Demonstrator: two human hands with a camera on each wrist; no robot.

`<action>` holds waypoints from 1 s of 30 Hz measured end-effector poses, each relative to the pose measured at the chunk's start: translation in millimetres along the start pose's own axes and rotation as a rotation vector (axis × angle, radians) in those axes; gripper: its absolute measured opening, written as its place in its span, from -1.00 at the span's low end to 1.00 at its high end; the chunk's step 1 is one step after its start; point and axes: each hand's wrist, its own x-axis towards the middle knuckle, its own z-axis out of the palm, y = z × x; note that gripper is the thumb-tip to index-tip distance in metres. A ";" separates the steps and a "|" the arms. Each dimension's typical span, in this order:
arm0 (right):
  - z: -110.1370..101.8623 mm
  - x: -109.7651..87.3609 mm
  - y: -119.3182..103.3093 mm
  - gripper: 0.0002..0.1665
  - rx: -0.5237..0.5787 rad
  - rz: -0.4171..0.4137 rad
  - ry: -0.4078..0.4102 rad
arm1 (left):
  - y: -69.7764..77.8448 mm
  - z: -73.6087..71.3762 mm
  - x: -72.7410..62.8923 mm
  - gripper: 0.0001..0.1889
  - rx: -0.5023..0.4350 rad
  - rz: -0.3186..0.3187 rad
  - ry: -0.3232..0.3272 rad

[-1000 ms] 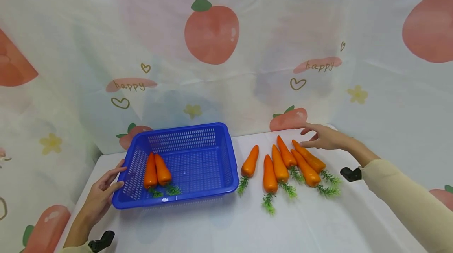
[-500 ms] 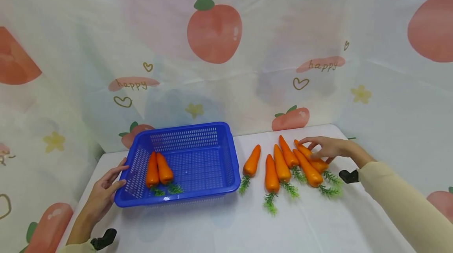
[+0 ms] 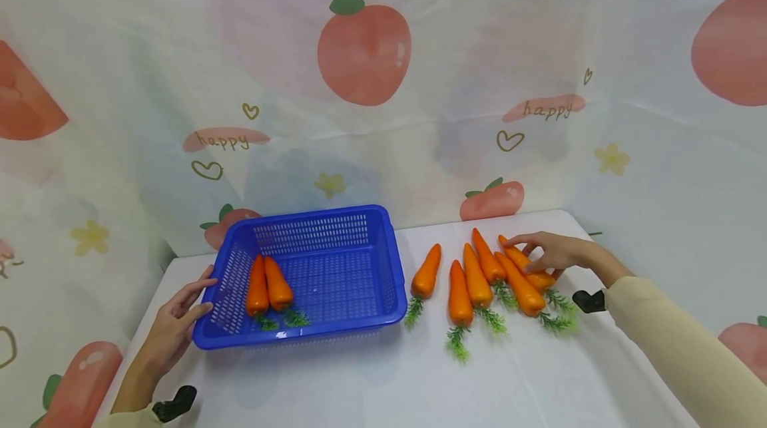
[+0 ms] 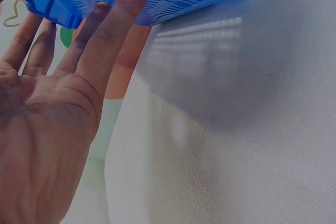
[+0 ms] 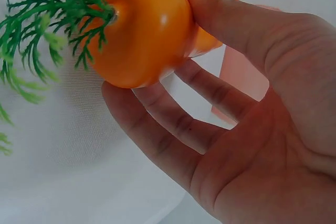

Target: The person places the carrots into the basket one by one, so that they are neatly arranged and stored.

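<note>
Right hand [image 3: 554, 251] pinching outer carrot [image 5: 142, 30] between thumb and bent fingers; carrot lying at three o'clock of blue basket [image 3: 335, 285], leafy end pointing between four and five. Left hand [image 3: 170, 328] spreading straight fingers, touching basket side at nine o'clock. Two carrots [image 3: 279, 286] lying inside basket toward nine. Five loose carrots [image 3: 477, 275] lying on white table [image 3: 383, 388], between basket and right hand.

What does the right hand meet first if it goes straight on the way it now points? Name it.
The right hand would first push against the rightmost carrot, which it touches; the neighbouring carrot probably comes next, though depth is unclear.
</note>
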 end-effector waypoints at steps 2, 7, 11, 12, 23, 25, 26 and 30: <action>0.0 -0.3 0.4 -0.19 0.000 0.000 0.001 | 0.8 0.1 -0.3 -0.47 -0.002 0.000 -0.002; -0.2 -0.4 1.1 -0.18 0.004 -0.009 0.000 | 2.1 -0.1 0.6 -0.48 0.002 0.004 -0.003; -0.5 -0.6 1.0 -0.17 0.005 -0.014 0.001 | 1.4 -0.8 2.1 -0.47 0.007 0.007 -0.003; -0.5 -0.3 1.1 -0.17 0.006 -0.013 0.002 | 1.1 -1.0 2.2 -0.47 0.009 0.005 0.000; 0.6 0.0 0.3 -0.17 0.004 -0.013 0.006 | 0.1 -1.4 0.3 -0.49 -0.017 0.013 -0.007; 1.0 -0.2 0.5 -0.17 -0.002 -0.019 -0.002 | 0.1 -1.5 0.1 -0.49 -0.020 0.020 -0.012; 0.7 -0.2 0.4 -0.17 -0.011 -0.025 -0.006 | 0.0 -1.5 0.0 -0.50 -0.020 0.023 -0.012; -2.6 -0.9 -4.3 -0.19 -0.043 -0.034 -0.003 | 0.6 -0.8 -0.9 -0.50 0.003 0.039 -0.005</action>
